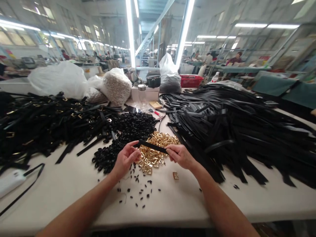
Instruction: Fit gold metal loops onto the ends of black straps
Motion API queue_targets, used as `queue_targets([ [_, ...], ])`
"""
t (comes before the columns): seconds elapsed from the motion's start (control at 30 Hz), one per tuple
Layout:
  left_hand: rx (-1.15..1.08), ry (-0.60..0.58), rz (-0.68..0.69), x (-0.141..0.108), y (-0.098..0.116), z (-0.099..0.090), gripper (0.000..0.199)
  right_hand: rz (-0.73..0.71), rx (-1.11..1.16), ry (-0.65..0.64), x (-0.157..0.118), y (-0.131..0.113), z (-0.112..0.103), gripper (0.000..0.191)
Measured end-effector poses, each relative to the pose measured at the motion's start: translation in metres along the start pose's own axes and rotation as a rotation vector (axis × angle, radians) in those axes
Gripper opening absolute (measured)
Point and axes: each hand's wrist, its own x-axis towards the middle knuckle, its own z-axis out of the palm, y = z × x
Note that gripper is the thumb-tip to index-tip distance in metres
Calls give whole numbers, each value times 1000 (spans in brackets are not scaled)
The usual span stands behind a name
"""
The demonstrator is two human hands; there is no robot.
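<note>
A short black strap (153, 146) stretches between my two hands over a heap of gold-coloured buckles (151, 159). My right hand (179, 155) is closed around its right end. At the other end, the fingers and thumb of my left hand (126, 158) pinch the strap. Just behind and left of that hand spreads a big pile of small black loops (133, 126). Small black bits (141, 191) lie scattered on the pale table in front of the buckles. One small gold and brown piece (175, 175) rests below my right hand.
Long black straps (222, 125) cover the table's right side. Straps with buckles (49, 121) are heaped on the left. Behind stand filled plastic bags (117, 85), a clear jar (142, 95) and a red basket (191, 81). A white power strip (12, 182) lies at the left edge.
</note>
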Motion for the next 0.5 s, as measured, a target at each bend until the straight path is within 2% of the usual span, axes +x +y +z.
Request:
queue_targets([
  [0.17, -17, 22, -103, 0, 6, 3, 42, 22, 98, -127, -2, -5, 4, 32],
  [0.3, -64, 28, -136, 0, 7, 2, 39, 31, 48, -191, -2, -11, 4, 33],
  [0.4, -156, 27, -215, -1, 8, 3, 45, -16, -138, -147, -1, -15, 6, 26],
  [0.5, -236, 24, -311, -1, 8, 4, 54, -108, -371, -30, -1, -19, 11, 22],
])
